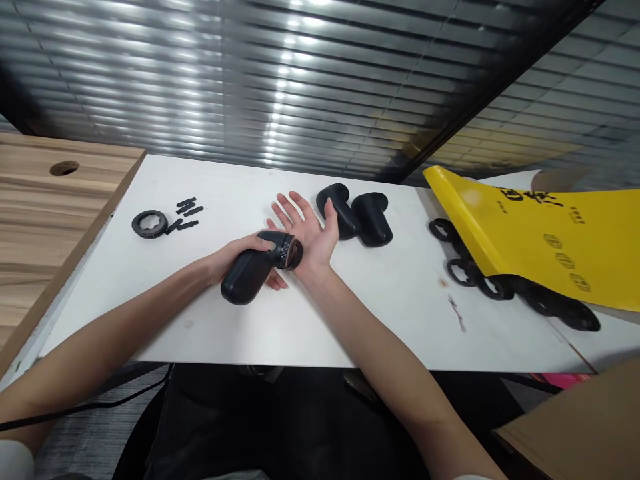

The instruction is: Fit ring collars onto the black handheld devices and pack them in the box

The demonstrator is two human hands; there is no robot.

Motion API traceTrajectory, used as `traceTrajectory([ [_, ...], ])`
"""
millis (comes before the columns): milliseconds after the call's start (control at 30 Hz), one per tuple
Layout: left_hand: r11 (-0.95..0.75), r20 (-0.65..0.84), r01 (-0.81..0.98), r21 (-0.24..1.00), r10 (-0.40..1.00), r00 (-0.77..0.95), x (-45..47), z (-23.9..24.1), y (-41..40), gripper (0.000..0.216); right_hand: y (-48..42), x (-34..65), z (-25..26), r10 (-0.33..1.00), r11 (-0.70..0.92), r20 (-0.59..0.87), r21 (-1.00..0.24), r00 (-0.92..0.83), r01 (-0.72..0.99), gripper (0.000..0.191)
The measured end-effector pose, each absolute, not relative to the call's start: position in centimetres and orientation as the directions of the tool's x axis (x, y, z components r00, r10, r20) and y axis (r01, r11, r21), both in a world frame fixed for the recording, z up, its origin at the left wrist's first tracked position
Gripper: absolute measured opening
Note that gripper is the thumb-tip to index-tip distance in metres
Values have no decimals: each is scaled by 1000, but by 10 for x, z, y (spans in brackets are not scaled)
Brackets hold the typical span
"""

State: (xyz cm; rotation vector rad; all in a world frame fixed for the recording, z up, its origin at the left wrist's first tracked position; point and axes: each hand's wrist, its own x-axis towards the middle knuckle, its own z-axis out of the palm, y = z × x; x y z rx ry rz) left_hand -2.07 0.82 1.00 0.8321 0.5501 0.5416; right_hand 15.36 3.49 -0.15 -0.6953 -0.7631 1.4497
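While slatted blinds [250, 80] filled the view past the white table [410, 313], a wood desk [40, 200] w/ a round cable hole met the table's left edge; a yellow sheet [530, 233] w/ black lettering lay across the table's right end; a cardboard panel [580, 427] showed just off the table's front right corner. Nr the table's middle, the L hand [240, 257] was closed firmly round a black handheld device [247, 273], thumb on top, fingers curled under; the device was held above the table, its ribbed round head pressed against the R hand [303, 230], which lay open, palm up, fingers spread, not gripping. Two more black handheld devices [356, 213] lay on the table just beyond the R hand, touching each other; black notched rings [463, 272] sat toward the table's right end, partly under the yellow sheet; toward its left end, a black notched ring [149, 223] lay just beside small black strips [187, 213].
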Motion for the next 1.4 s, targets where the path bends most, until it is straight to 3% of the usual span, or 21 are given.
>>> traceTrajectory([
  [167, 544, -255, -297, 785, 720, 645, -15, 9, 6, 47, 36, 155, -12, 999, 22, -12, -770, 48, -638, 63],
  [333, 545, -284, -453, 705, 803, 524, -13, 16, 5, 25, 34, 147, -4, 979, 141, 196, -856, -59, -497, 58],
  [433, 567, -333, -507, 649, 811, 480, -15, 20, 8, 25, 29, 140, 4, 923, 295, 356, -898, -144, -326, 47],
  [533, 586, -377, -534, 609, 806, 456, -17, 22, 8, 28, 24, 136, 5, 895, 384, 424, -890, -138, -245, 38],
  [867, 565, -297, -376, 734, 766, 570, -13, 14, 7, 45, 38, 143, -2, 958, 195, 266, -879, -107, -435, 40],
  [1167, 607, -427, -218, 764, 729, 535, -12, 16, -1, 49, 21, 134, 3, 953, 224, 288, -880, -97, -419, 28],
  [1400, 552, -315, -264, 791, 737, 598, -14, 21, -2, 68, 33, 139, -3, 988, -7, 71, -866, -138, -500, 51],
])
